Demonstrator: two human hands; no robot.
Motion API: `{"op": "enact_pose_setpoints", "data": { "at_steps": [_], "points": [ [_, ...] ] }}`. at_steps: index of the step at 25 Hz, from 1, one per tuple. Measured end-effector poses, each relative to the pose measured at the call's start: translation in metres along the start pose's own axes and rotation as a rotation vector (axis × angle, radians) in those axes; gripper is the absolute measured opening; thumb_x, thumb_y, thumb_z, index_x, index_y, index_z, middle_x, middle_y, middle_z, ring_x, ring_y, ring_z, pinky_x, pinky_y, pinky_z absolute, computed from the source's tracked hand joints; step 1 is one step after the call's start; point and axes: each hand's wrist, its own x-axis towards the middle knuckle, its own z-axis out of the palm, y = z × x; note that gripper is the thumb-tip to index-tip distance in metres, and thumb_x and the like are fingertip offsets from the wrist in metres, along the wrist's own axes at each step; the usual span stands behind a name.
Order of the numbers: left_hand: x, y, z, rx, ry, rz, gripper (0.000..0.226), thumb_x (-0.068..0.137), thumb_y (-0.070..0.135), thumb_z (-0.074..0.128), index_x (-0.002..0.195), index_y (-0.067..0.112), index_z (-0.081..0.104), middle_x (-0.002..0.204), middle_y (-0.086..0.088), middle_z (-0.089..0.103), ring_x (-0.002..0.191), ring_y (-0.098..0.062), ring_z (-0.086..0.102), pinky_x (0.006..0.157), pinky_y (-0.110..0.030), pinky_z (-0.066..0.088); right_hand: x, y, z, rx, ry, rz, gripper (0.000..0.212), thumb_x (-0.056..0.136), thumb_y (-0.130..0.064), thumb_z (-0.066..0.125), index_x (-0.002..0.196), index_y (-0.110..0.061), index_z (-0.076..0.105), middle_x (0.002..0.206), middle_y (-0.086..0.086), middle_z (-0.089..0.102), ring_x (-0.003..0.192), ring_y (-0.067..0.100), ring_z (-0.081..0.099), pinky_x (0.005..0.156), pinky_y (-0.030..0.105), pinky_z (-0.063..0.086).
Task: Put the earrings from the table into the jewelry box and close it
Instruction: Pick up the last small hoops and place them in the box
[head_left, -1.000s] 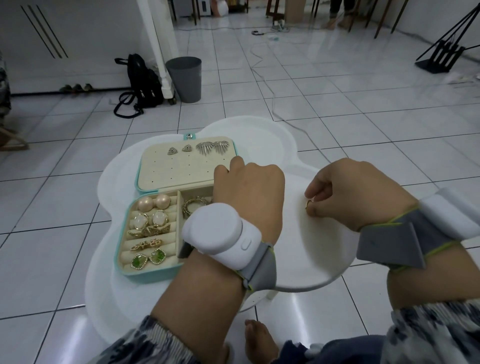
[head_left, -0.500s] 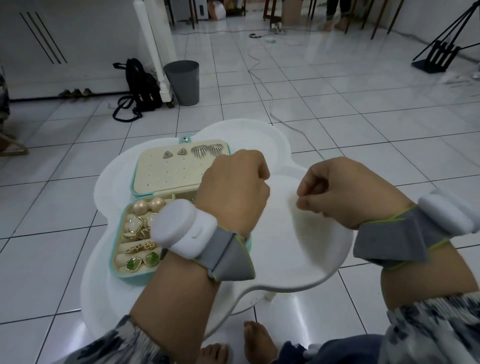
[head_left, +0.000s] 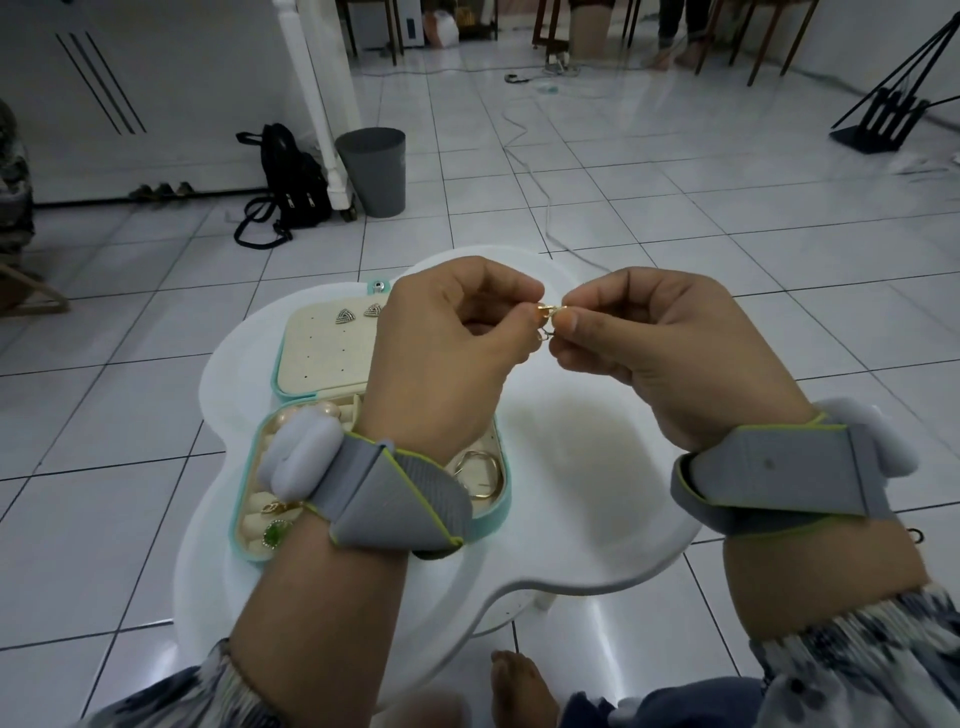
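A small gold earring (head_left: 546, 318) is pinched between the left hand (head_left: 447, 353) and right hand (head_left: 654, 353), and probably must next be lowered into the open turquoise jewelry box (head_left: 498, 499) beneath.

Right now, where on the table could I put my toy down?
The widest bare patch of the table lies right of the jewelry box, out to the right rim, under the left hand and right hand pinching an earring. A thinner strip runs between the box's front and the near edge. The box's tray is crowded.
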Motion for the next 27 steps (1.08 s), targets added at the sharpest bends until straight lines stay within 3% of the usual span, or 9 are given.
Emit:
{"op": "enact_pose_setpoints", "data": {
  "at_steps": [7, 12, 16, 19, 24, 27],
  "points": [
    [-0.004, 0.001, -0.011, -0.121, -0.031, -0.031, 0.013, 0.080, 0.000, 0.066, 0.085, 0.009, 0.074, 0.071, -0.015, 0.073, 0.064, -0.017, 0.068, 0.070, -0.027, 0.059, 0.002, 0.000, 0.014, 0.007, 0.020, -0.038, 0.009, 0.075, 0.001, 0.071, 0.076, -0.006, 0.065, 0.063, 0.007, 0.063, 0.054, 0.012, 0.062, 0.057, 0.020, 0.054],
    [-0.005, -0.002, -0.029, -0.158, -0.017, -0.050, 0.011, 0.076, 0.002, 0.073, 0.081, 0.011, 0.075, 0.072, -0.011, 0.073, 0.069, -0.021, 0.073, 0.069, -0.024, 0.058, 0.002, 0.000, 0.027, 0.043, -0.042, -0.050, 0.010, 0.073, 0.003, 0.071, 0.075, -0.006, 0.066, 0.062, 0.006, 0.065, 0.056, 0.011, 0.065, 0.057, 0.018, 0.053],
    [-0.006, -0.006, -0.044, -0.058, -0.006, -0.030, 0.011, 0.078, 0.001, 0.070, 0.082, 0.010, 0.074, 0.067, -0.012, 0.072, 0.061, -0.017, 0.070, 0.064, -0.025, 0.058, 0.002, 0.002, 0.038, 0.074, -0.110, -0.028, 0.011, 0.074, 0.004, 0.069, 0.072, -0.006, 0.067, 0.056, 0.001, 0.066, 0.053, 0.011, 0.064, 0.056, 0.018, 0.054],
    [-0.007, -0.011, -0.055, 0.053, -0.037, -0.024, 0.013, 0.077, 0.000, 0.068, 0.078, 0.012, 0.074, 0.060, -0.008, 0.070, 0.057, -0.015, 0.066, 0.061, -0.028, 0.057, 0.002, 0.003, 0.044, -0.005, -0.182, 0.008, 0.005, 0.075, 0.001, 0.070, 0.075, -0.004, 0.067, 0.066, 0.011, 0.065, 0.059, 0.017, 0.063, 0.061, 0.023, 0.058],
    [-0.017, -0.019, -0.067, 0.282, -0.329, -0.053, 0.009, 0.067, 0.014, 0.071, 0.070, 0.020, 0.075, 0.057, 0.001, 0.068, 0.048, -0.005, 0.054, 0.054, -0.020, 0.047, 0.008, 0.000, 0.041, -0.099, -0.154, 0.036, 0.005, 0.078, -0.009, 0.069, 0.074, -0.007, 0.067, 0.066, 0.005, 0.064, 0.057, 0.012, 0.061, 0.058, 0.018, 0.055],
    [-0.022, -0.020, -0.069, 0.426, -0.522, -0.107, 0.012, 0.067, 0.014, 0.070, 0.072, 0.023, 0.075, 0.060, 0.003, 0.071, 0.049, -0.004, 0.058, 0.057, -0.023, 0.053, 0.012, -0.001, 0.039, -0.102, -0.106, 0.029, 0.006, 0.079, -0.011, 0.069, 0.073, -0.009, 0.068, 0.063, 0.000, 0.066, 0.057, 0.011, 0.061, 0.058, 0.018, 0.055]
  ]
}}
